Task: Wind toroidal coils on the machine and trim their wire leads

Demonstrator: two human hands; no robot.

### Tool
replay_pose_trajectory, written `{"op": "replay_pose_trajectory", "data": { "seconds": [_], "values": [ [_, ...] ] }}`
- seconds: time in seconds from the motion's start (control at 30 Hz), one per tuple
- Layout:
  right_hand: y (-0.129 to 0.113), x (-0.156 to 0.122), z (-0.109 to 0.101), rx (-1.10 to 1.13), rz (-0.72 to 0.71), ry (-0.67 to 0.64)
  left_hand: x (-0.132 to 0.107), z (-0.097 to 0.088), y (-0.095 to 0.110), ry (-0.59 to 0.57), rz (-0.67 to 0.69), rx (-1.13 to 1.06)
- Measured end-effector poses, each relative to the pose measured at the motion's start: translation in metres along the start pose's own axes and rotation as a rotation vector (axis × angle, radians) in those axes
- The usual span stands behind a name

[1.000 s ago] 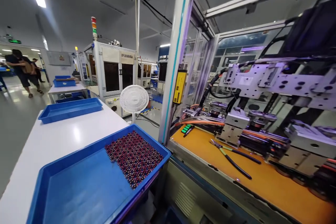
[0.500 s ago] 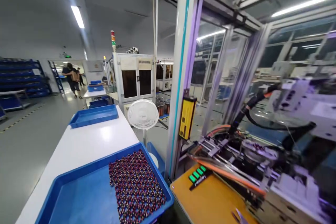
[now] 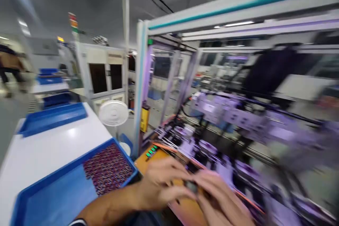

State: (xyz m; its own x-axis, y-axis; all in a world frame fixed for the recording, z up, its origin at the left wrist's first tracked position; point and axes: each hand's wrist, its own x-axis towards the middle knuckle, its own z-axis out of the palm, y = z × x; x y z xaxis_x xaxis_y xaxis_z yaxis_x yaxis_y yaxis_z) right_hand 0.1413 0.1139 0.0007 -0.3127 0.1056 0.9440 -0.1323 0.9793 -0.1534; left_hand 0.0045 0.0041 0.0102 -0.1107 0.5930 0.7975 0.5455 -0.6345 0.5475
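My left hand (image 3: 159, 185) and right hand (image 3: 222, 197) meet fingertip to fingertip. The fingers of each hand are bent and closed, thumb below and the other fingers above, gripping one small dark part (image 3: 191, 185) between the two sets of tips. Motion blur hides the part's exact shape. A band (image 3: 78, 222) encircles my left wrist, behind those fingers.

Below my fingers lies the orange board (image 3: 160, 154). On the board, ahead and to the left of my left fingertips, a row of green blocks (image 3: 151, 151) stands apart from either hand. Ahead and to the right of my fingers extends the machine (image 3: 212, 109), with its metal blocks and hoses. Its yellow box (image 3: 144, 119) is mounted on the frame, farther ahead and to the left.

To the left of my fingers is a blue tray (image 3: 39, 183); small dark-and-red pieces (image 3: 109, 167) cover its side nearest my hand. The tray rests on a white table (image 3: 71, 139). Beyond the tray, well apart from my fingers, stands a white fan (image 3: 113, 113).
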Motion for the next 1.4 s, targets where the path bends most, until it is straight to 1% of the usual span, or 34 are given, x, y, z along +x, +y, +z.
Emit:
{"op": "replay_pose_trajectory", "data": {
  "seconds": [0.03,0.1,0.17,0.2,0.3,0.37,0.47,0.53,0.6,0.63,0.67,0.8,0.83,0.93,1.0,1.03,1.1,1.17,1.23,1.27,1.33,1.4],
  "values": [
    [-0.001,0.002,-0.005,0.006,-0.002,-0.014,0.006,0.002,0.002,0.049,0.056,0.048],
    [0.000,0.007,-0.011,0.171,-0.004,-0.008,0.017,0.005,0.003,0.101,0.123,0.071],
    [0.003,0.011,-0.014,0.264,-0.009,0.033,0.025,0.009,0.005,0.103,0.133,0.058],
    [0.004,0.012,-0.016,0.271,-0.010,0.055,0.028,0.011,0.007,0.095,0.116,0.056],
    [0.004,0.009,-0.021,0.220,-0.023,0.106,0.030,0.018,0.007,0.048,0.005,0.022],
    [0.005,0.004,-0.024,0.178,-0.032,0.136,0.028,0.024,0.002,0.014,-0.121,-0.071],
    [0.008,-0.003,-0.027,0.134,-0.018,0.176,0.023,0.034,-0.013,-0.022,-0.372,-0.374],
    [0.010,-0.005,-0.027,0.122,-0.009,0.174,0.018,0.040,-0.022,-0.030,-0.544,-0.599],
    [0.012,-0.006,-0.027,0.133,-0.010,0.150,0.014,0.044,-0.028,-0.026,-0.662,-0.743],
    [0.013,-0.006,-0.026,0.145,-0.014,0.140,0.012,0.044,-0.030,-0.031,-0.693,-0.784],
    [0.014,-0.006,-0.025,0.156,-0.020,0.135,0.012,0.044,-0.030,-0.045,-0.696,-0.813],
    [0.017,-0.006,-0.022,0.180,-0.032,0.120,0.016,0.039,-0.030,-0.118,-0.618,-0.845],
    [0.018,-0.006,-0.021,0.189,-0.021,0.109,0.018,0.039,-0.031,-0.131,-0.619,-0.851],
    [0.019,-0.012,-0.020,0.226,0.033,0.076,0.016,0.042,-0.038,-0.158,-0.712,-0.899],
    [0.020,-0.027,-0.018,0.211,0.097,0.069,0.008,0.047,-0.049,-0.200,-0.809,-0.904],
    [0.021,-0.039,-0.017,0.176,0.141,0.071,0.001,0.050,-0.056,-0.235,-0.862,-0.876],
    [0.025,-0.071,-0.016,0.059,0.258,0.072,-0.017,0.055,-0.075,-0.285,-0.961,-0.745],
    [0.032,-0.112,-0.019,-0.089,0.390,0.063,-0.038,0.058,-0.098,-0.261,-1.049,-0.547],
    [0.041,-0.156,-0.028,-0.255,0.520,0.068,-0.062,0.057,-0.121,-0.206,-1.143,-0.357],
    [0.046,-0.177,-0.035,-0.343,0.573,0.075,-0.073,0.054,-0.131,-0.203,-1.193,-0.289],
    [0.056,-0.216,-0.050,-0.510,0.644,0.084,-0.093,0.048,-0.148,-0.261,-1.289,-0.215],
    [0.065,-0.247,-0.062,-0.624,0.664,0.035,-0.104,0.043,-0.159,-0.309,-1.357,-0.183]
  ]
}}
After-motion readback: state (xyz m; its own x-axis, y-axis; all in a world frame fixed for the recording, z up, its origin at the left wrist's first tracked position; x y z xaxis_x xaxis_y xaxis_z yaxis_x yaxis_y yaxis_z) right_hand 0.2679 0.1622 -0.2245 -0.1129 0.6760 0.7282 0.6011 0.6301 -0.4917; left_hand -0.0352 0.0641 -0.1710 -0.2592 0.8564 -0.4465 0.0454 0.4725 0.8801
